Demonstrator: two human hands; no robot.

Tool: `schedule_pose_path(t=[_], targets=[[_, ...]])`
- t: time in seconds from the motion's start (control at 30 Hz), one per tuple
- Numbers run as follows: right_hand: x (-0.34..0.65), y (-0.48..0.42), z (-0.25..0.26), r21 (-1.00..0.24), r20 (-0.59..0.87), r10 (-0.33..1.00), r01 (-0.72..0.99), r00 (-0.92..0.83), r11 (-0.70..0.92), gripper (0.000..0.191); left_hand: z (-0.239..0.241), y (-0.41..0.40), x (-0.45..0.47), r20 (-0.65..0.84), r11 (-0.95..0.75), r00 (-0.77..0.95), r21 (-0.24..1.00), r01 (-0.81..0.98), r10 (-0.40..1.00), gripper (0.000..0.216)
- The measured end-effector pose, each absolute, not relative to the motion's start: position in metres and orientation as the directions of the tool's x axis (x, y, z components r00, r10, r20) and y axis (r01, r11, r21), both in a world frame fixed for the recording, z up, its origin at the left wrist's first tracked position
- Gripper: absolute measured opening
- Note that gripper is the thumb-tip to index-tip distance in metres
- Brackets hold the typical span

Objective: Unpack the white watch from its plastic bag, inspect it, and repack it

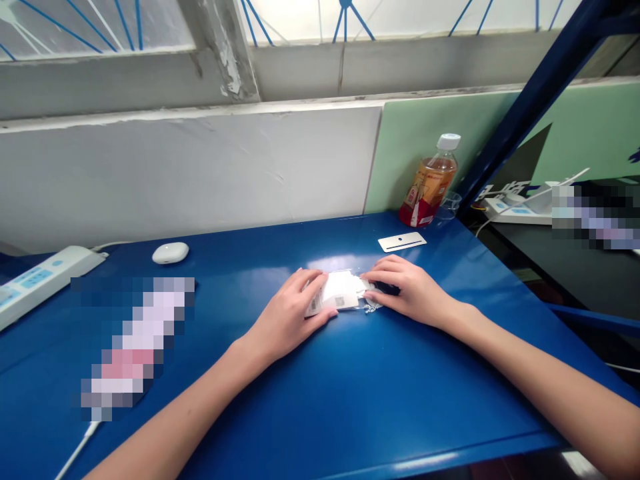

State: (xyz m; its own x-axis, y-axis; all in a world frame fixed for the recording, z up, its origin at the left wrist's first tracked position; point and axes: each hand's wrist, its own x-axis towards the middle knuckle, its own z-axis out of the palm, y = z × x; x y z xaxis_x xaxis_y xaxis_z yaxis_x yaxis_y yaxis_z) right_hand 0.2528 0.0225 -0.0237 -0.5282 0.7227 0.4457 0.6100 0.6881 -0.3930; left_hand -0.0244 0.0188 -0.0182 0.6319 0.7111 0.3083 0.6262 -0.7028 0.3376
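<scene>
Bottle (pixel 427 193), card (pixel 403 241) beyond packet (pixel 341 289)

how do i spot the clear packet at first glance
On the blue desk, find the left hand and right hand. Between them lies the clear packet with white contents, set apart from the white card beyond by its shiny, see-through look.

Prob. a dorm rm or similar shared living/study space — can't tell for sure. Blue desk (pixel 380 393) against a pale wall (pixel 200 173), blue post (pixel 525 113) at its R end, dark desktop (pixel 545 267) beyond w/ its own power strip (pixel 523 213). Everyday personal stuff on the blue one: earbud case (pixel 171 253), drink bottle (pixel 427 187), cable (pixel 77 448), 2nd strip (pixel 47 283). Behind — window bars (pixel 345 3), worn, patchy frame (pixel 223 63).
</scene>
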Motion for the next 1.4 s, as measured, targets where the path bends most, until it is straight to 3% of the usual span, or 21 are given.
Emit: schedule_pose_path(t=[0.23, 0.8, 1.0, 1.23, 1.4], targets=[[0.26, 0.021, -0.011, -0.335, 0.42, 0.707, 0.627, -0.569, 0.704, 0.019, -0.019, 0.02, -0.024, 0.324, -0.71, 0.632, 0.334, 0.62, 0.704, 0.044], [0.245, 0.002, -0.015, -0.485, 0.311, 0.692, 0.517, -0.652, 0.705, 0.039, -0.023, 0.017, -0.021, 0.288, -0.7, 0.64, 0.343, 0.626, 0.713, 0.045], [0.248, 0.008, -0.016, -0.459, 0.325, 0.715, 0.557, -0.619, 0.691, 0.03, -0.02, 0.013, -0.02, 0.166, -0.678, 0.665, 0.306, 0.668, 0.729, 0.049], [0.257, 0.021, -0.015, -0.374, 0.484, 0.792, 0.73, -0.373, 0.572, 0.019, -0.009, 0.007, -0.019, 0.022, -0.665, 0.684, 0.263, 0.699, 0.729, 0.066], [0.255, 0.019, -0.012, -0.409, 0.462, 0.766, 0.659, -0.447, 0.631, 0.019, -0.008, 0.007, -0.021, -0.014, -0.681, 0.703, 0.233, 0.694, 0.711, 0.072]])
